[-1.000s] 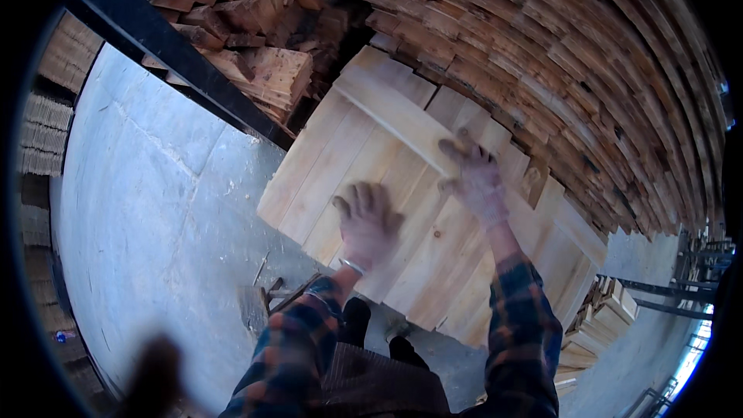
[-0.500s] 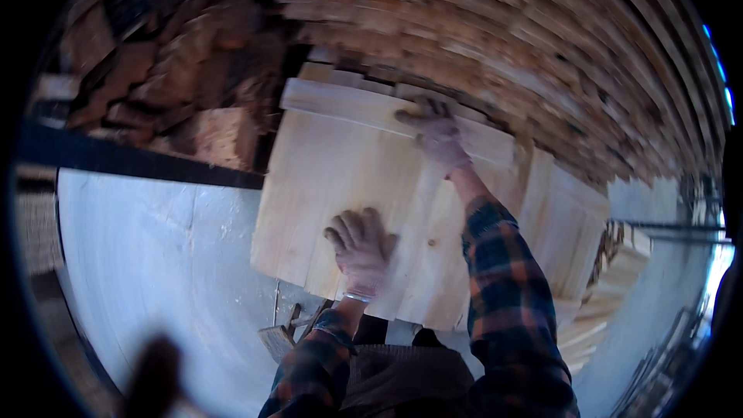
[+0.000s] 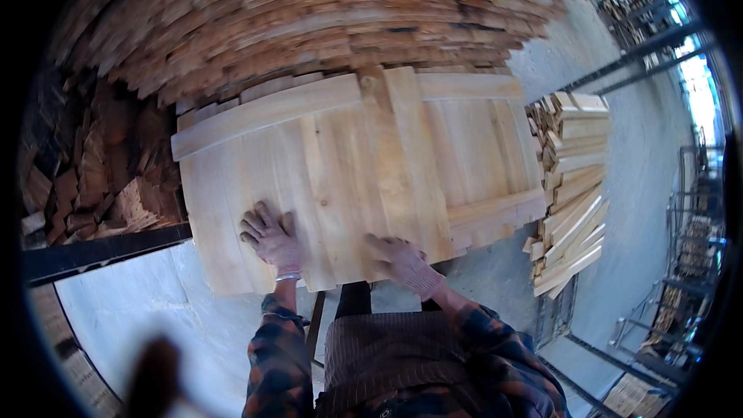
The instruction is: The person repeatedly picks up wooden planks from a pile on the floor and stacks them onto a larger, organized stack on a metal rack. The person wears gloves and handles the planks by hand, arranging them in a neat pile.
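Note:
Pale wooden boards [image 3: 348,178] lie side by side in front of me. Across their far left edge runs a lighter strip of wood [image 3: 267,112]. My left hand [image 3: 272,241], in a pinkish work glove, rests on the left boards with fingers spread, holding nothing. Nearer the boards' front edge is my right hand [image 3: 404,263], gloved too. Its fingers stretch toward the left and nothing shows in them, though motion blurs them slightly. At the right, a raised board [image 3: 495,215] lies crosswise along the near edge.
A tall wall of stacked planks [image 3: 348,27] rises behind the boards. Broken brown wood pieces [image 3: 116,186] fill a dark-edged bin [image 3: 108,254] at the left. Loose pale strips [image 3: 573,186] are piled at the right, near metal rails [image 3: 635,54]. A dark blurred shape shows at lower left.
My right hand has come back from the far strip to the near edge. The view has swung rightward, showing more of the right-hand boards and the pile of strips. My left hand stays on the boards.

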`<state>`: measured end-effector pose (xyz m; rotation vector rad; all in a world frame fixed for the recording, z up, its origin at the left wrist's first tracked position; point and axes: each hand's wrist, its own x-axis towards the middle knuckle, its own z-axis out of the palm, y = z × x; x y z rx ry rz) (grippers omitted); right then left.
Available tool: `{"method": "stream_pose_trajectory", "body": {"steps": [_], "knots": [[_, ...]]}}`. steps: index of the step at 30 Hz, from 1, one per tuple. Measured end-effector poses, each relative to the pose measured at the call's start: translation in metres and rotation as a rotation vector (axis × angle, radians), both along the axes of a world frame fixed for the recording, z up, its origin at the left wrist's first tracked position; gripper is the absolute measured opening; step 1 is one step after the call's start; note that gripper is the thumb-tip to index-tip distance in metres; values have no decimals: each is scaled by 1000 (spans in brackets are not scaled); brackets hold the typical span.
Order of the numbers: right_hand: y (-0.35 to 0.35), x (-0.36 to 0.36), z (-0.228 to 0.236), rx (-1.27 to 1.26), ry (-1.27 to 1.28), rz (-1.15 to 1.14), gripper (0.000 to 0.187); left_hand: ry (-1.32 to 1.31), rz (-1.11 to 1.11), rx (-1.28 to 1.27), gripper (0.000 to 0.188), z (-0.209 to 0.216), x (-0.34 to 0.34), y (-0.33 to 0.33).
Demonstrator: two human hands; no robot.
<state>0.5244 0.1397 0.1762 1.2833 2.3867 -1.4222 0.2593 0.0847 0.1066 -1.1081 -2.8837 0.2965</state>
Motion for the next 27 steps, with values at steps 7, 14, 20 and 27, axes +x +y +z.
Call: {"method": "stream_pose_trajectory", "body": {"steps": [7,14,20,27], "knots": [[-29,219,-20,-93,-42,-308,67,-27,-418,300,55,-11,-68,-11],[-79,508,-116,-252,-246,-819,64,-1448,-287,605,54,110,428,133],[-141,678,-199,-18,-128,-1203,49,-1757,-324,272,69,-29,694,145],[-107,723,-266,-610,392,-2195,67,-1480,-139,221,74,-148,776,215]]}}
